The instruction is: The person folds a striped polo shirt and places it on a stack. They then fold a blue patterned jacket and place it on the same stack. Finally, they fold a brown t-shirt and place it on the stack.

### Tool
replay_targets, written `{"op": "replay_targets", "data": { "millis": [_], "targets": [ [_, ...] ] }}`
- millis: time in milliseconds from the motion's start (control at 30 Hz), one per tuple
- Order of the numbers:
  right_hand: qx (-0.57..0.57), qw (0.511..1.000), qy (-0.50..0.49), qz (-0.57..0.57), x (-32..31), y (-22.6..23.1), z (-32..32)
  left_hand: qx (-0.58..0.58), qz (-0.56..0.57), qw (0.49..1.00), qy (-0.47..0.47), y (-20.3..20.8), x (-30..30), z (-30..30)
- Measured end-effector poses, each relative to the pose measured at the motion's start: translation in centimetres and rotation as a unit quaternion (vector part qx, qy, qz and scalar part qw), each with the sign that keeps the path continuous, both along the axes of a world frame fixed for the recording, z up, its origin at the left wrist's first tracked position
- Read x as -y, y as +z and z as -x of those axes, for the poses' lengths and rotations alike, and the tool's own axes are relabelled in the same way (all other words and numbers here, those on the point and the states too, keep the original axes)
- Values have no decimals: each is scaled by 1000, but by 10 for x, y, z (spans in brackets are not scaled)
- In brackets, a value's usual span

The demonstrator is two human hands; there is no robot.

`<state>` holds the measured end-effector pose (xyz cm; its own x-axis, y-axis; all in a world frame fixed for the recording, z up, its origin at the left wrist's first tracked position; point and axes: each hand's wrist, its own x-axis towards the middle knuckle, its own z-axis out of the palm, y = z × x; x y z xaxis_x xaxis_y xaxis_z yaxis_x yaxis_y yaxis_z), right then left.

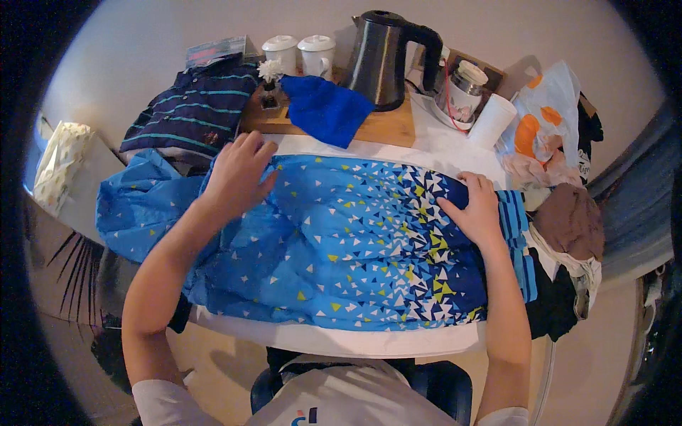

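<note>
A blue jacket point(320, 234) with white, yellow-green and navy triangles lies sideways across the white table point(369, 342). Its plain-blue, bunched end, which looks like a hood point(138, 206), is at the left, and its navy end is at the right. My left hand point(241, 170) rests near the jacket's far left edge, its fingers bent and the thumb apart. On the navy part, close to the far right edge, my right hand point(474, 209) lies with thumb and fingers spread. Blue-and-dark striped cloth point(515, 234) shows from under the navy end.
Behind the jacket, a wooden board point(391, 128) carries a dark kettle point(383, 64) and a blue cloth point(330, 110). White lidded cups point(316, 57) stand at the back. A folded striped shirt point(199, 106) lies far left. At right are a paper roll point(492, 121), a plastic bag point(543, 117) and brown cloth point(568, 224).
</note>
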<state>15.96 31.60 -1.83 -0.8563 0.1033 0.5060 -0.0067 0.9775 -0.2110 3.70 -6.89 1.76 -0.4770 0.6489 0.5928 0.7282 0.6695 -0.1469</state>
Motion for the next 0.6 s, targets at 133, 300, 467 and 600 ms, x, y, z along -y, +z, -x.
{"op": "replay_targets", "data": {
  "millis": [133,300,467,600],
  "targets": [
    [10,987,140,85,15,39,-32,279,66,957,40,14,-8,-74],
    [83,973,84,198,-14,63,-79,281,42,958,23,-6,10,-94],
    [12,967,-90,239,-106,44,-118,383,-25,923,-6,-12,10,-89],
    [72,933,-50,349,-135,12,-144,562,5,825,58,7,-18,-83]
  ]
}}
